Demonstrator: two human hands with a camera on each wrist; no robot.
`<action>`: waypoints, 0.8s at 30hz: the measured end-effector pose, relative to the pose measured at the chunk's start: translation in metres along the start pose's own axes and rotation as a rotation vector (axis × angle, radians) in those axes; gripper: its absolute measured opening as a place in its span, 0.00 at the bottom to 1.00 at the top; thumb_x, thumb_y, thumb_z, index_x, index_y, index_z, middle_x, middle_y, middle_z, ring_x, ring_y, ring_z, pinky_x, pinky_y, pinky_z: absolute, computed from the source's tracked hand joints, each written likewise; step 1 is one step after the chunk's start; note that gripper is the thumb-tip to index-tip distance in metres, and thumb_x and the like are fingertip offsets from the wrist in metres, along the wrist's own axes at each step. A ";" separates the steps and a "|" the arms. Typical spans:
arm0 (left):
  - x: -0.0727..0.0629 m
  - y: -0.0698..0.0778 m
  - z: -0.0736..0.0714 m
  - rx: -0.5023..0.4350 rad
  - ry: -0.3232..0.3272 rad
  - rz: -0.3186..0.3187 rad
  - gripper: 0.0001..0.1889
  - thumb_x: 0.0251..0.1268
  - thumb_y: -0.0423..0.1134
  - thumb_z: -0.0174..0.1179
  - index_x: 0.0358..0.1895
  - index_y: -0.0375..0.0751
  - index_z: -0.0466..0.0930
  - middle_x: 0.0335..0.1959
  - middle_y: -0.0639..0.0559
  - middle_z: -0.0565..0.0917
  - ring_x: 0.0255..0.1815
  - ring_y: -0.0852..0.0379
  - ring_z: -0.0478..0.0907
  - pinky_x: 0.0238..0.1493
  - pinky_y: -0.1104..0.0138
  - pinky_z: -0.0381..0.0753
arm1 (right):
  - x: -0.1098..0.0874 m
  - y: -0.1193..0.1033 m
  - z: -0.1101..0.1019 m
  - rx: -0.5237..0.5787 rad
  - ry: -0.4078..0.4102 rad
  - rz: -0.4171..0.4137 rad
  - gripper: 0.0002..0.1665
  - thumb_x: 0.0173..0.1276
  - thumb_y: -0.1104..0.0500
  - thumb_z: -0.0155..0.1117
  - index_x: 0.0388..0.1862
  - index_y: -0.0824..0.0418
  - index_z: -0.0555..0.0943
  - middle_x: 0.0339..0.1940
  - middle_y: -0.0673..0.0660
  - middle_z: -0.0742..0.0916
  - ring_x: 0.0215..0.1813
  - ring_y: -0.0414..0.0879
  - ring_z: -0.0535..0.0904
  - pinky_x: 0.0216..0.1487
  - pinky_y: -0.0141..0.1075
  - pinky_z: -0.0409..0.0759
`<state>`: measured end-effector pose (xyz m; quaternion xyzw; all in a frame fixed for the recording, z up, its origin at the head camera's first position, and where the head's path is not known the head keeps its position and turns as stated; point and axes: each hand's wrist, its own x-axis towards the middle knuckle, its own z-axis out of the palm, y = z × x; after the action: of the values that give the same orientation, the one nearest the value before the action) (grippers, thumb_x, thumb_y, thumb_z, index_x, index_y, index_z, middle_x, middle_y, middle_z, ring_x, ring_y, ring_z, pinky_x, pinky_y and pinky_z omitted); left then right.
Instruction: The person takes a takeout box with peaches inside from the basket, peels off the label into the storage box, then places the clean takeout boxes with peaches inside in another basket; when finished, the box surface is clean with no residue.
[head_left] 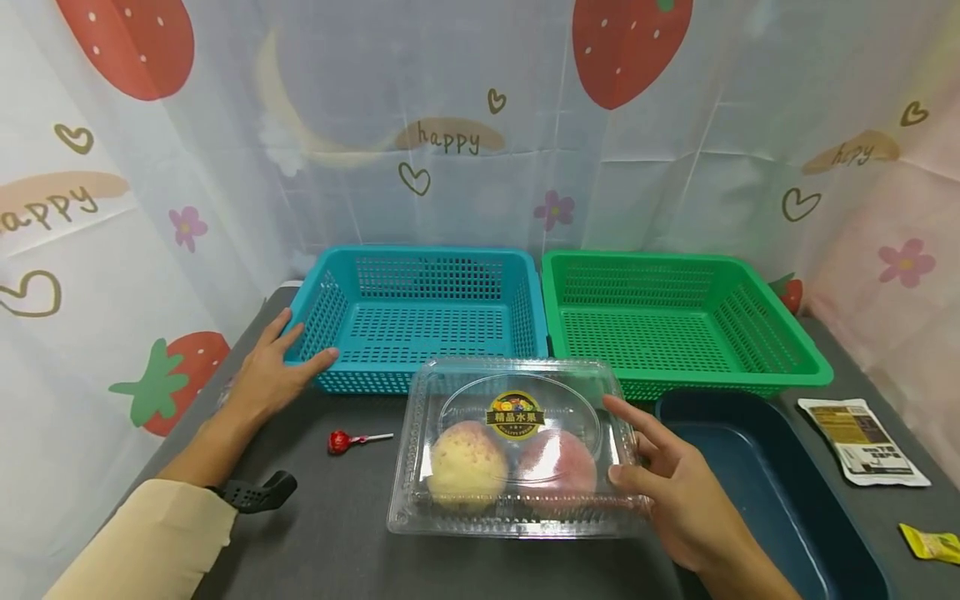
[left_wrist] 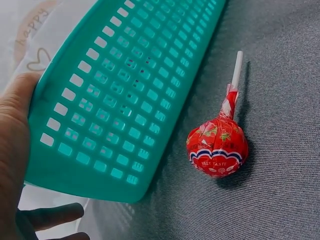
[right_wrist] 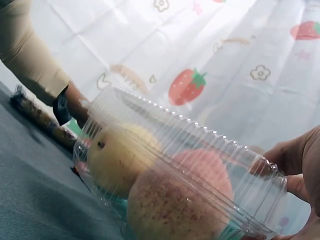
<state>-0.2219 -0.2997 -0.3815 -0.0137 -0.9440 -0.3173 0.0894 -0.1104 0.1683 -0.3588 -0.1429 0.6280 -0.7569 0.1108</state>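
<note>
My right hand [head_left: 678, 492] grips the right side of a lidded clear plastic fruit box [head_left: 517, 454], thumb and fingers at its edge. Two peaches [head_left: 468, 465] show through the plastic, one yellowish, one pinker, below a round black-and-gold label [head_left: 515, 414]. In the right wrist view the box [right_wrist: 272, 200] is tilted, and fingers [right_wrist: 285, 157] hold its end. At the front left corner of a blue perforated basket [head_left: 427, 329], my left hand [head_left: 273, 371] rests with spread fingers, touching the rim. A red-wrapped lollipop [left_wrist: 218, 147] lies on the grey cloth close by.
A green basket [head_left: 637, 333] stands right of the blue one. In front of it is a dark blue tray [head_left: 780, 475], partly behind my right hand. A white-and-brown packet [head_left: 862, 442] and a small yellow packet [head_left: 930, 543] lie farther right. A printed curtain [head_left: 480, 192] hangs behind.
</note>
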 end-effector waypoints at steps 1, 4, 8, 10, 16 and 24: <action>0.000 0.000 0.000 0.000 -0.001 0.000 0.46 0.66 0.61 0.55 0.73 0.27 0.53 0.77 0.39 0.43 0.71 0.28 0.47 0.57 0.30 0.55 | -0.001 0.001 0.000 -0.001 0.007 0.010 0.40 0.65 0.74 0.58 0.75 0.56 0.62 0.42 0.63 0.70 0.39 0.47 0.71 0.40 0.42 0.79; 0.001 0.000 0.001 0.000 -0.005 0.000 0.46 0.66 0.61 0.55 0.73 0.27 0.53 0.77 0.39 0.43 0.71 0.29 0.46 0.57 0.30 0.55 | -0.004 0.006 -0.001 0.006 0.017 0.028 0.41 0.64 0.73 0.59 0.75 0.57 0.61 0.39 0.60 0.67 0.37 0.44 0.68 0.41 0.43 0.79; 0.002 -0.002 0.001 0.004 -0.005 -0.002 0.46 0.66 0.62 0.55 0.73 0.27 0.53 0.77 0.39 0.43 0.71 0.29 0.46 0.57 0.30 0.55 | -0.006 0.014 -0.003 0.037 0.017 0.025 0.41 0.63 0.75 0.59 0.75 0.58 0.61 0.37 0.59 0.67 0.35 0.43 0.70 0.41 0.44 0.80; 0.002 -0.002 0.001 0.006 -0.001 -0.002 0.46 0.66 0.62 0.54 0.73 0.27 0.54 0.77 0.39 0.43 0.71 0.28 0.47 0.57 0.30 0.55 | -0.006 0.018 -0.003 0.047 0.023 0.029 0.42 0.63 0.75 0.59 0.75 0.58 0.61 0.36 0.59 0.67 0.34 0.42 0.71 0.39 0.43 0.81; 0.002 -0.002 0.002 0.005 0.000 -0.002 0.46 0.66 0.62 0.54 0.73 0.27 0.53 0.77 0.39 0.43 0.71 0.27 0.47 0.57 0.29 0.53 | -0.005 0.027 -0.004 0.053 0.049 0.048 0.42 0.62 0.75 0.59 0.74 0.57 0.63 0.39 0.63 0.68 0.34 0.45 0.76 0.38 0.45 0.82; 0.000 -0.001 0.002 0.004 -0.006 -0.005 0.46 0.66 0.61 0.54 0.73 0.28 0.53 0.77 0.39 0.42 0.71 0.28 0.46 0.57 0.30 0.53 | -0.003 0.029 -0.003 0.024 0.138 0.139 0.44 0.59 0.75 0.61 0.74 0.59 0.62 0.40 0.61 0.65 0.34 0.45 0.72 0.35 0.42 0.81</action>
<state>-0.2225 -0.2990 -0.3834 -0.0121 -0.9449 -0.3156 0.0858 -0.1093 0.1665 -0.3882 -0.0454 0.6333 -0.7630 0.1213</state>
